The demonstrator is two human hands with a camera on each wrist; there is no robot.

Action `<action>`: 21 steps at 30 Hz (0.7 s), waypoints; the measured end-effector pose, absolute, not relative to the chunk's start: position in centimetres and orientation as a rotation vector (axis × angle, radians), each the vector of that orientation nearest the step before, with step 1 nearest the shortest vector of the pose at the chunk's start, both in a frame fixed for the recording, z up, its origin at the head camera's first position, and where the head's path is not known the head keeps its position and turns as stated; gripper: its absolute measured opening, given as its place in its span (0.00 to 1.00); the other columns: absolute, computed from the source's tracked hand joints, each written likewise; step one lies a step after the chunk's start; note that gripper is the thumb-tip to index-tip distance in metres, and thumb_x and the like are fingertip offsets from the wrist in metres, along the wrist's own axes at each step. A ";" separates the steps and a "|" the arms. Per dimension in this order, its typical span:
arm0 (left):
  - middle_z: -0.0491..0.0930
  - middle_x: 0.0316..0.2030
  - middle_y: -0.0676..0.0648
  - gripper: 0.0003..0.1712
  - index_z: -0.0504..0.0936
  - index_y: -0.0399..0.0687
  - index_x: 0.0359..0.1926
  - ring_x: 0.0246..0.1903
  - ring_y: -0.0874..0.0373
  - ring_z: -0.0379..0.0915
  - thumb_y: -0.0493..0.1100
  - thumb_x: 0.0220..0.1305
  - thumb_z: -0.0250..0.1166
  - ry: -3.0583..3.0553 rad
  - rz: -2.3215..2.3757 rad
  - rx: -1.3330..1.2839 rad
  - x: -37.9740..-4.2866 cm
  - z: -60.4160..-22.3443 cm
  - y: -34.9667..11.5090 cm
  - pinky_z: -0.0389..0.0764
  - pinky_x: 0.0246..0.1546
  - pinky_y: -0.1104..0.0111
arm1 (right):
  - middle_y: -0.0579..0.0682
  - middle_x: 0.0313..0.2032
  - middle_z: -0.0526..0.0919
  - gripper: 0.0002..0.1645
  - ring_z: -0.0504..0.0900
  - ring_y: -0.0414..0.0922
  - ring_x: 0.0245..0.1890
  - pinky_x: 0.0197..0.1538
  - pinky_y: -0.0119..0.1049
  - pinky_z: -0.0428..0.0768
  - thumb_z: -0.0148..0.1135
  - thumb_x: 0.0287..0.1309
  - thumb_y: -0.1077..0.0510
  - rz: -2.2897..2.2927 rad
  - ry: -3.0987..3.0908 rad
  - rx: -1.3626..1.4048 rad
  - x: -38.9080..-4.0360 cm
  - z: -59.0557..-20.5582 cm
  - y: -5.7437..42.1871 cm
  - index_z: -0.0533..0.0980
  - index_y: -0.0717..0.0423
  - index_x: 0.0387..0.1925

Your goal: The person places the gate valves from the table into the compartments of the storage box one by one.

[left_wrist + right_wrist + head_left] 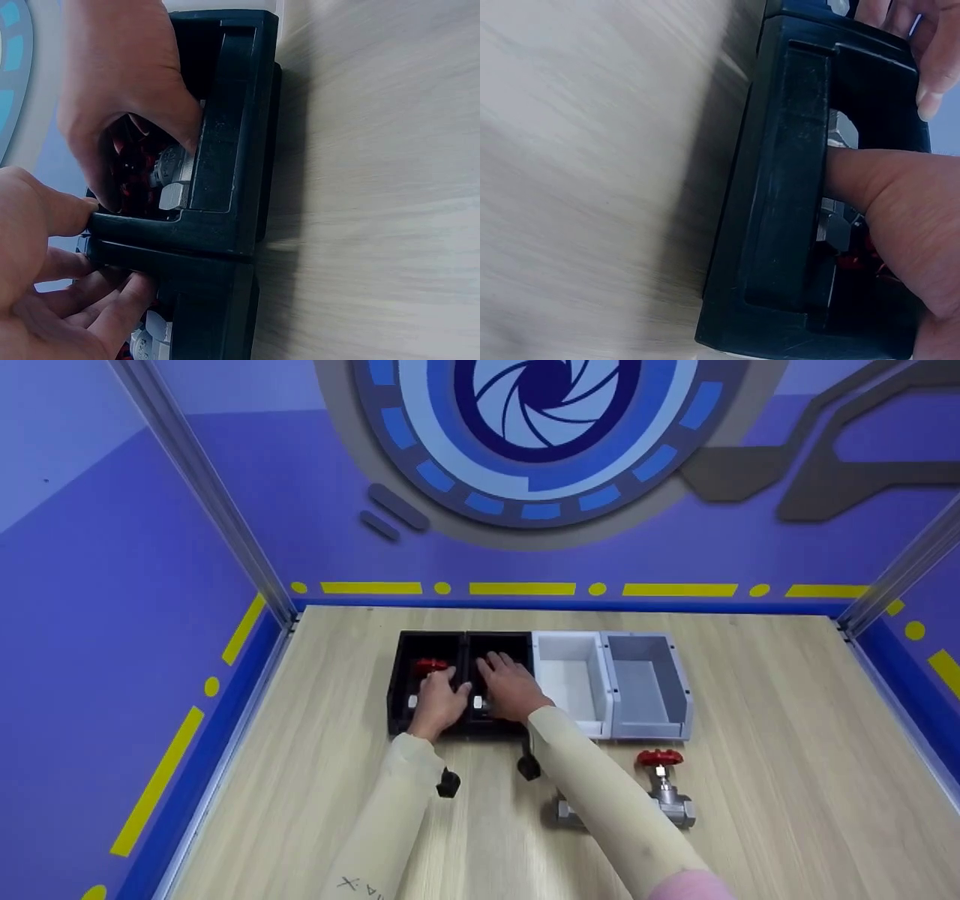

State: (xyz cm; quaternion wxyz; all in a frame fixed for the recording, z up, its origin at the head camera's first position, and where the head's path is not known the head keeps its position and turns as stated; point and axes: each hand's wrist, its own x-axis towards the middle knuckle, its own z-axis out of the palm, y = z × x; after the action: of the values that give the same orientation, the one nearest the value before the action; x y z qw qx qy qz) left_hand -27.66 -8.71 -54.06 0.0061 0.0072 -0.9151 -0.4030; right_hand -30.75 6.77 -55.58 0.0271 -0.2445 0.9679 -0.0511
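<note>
The left hand [441,701] pinches the walls [161,225] where two black boxes [225,127] meet. The right hand [511,688] spreads over a tap [171,166] below it; whether it grips cannot be told. A second tap [430,665] sits by the left hand.

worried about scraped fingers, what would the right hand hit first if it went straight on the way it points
Most likely the wall between the two black bins: the fingers of the right hand angle toward it, though depth there is unclear.
</note>
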 end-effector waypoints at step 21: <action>0.77 0.56 0.30 0.27 0.75 0.33 0.60 0.59 0.38 0.72 0.44 0.63 0.64 -2.854 -1.217 0.001 -27.9 -54.3 -8.7 0.72 0.61 0.52 | 0.62 0.68 0.66 0.50 0.61 0.60 0.71 0.71 0.48 0.65 0.77 0.45 0.52 -0.465 2.974 -0.808 -30.7 -54.6 7.9 0.64 0.62 0.67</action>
State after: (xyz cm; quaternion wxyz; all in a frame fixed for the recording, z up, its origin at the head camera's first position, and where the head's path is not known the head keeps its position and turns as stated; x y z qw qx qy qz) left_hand -27.85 -8.67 -54.31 0.0194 0.0003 -0.9196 -0.3923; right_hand -30.69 7.94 -54.58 0.0124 -0.2593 0.9541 -0.1492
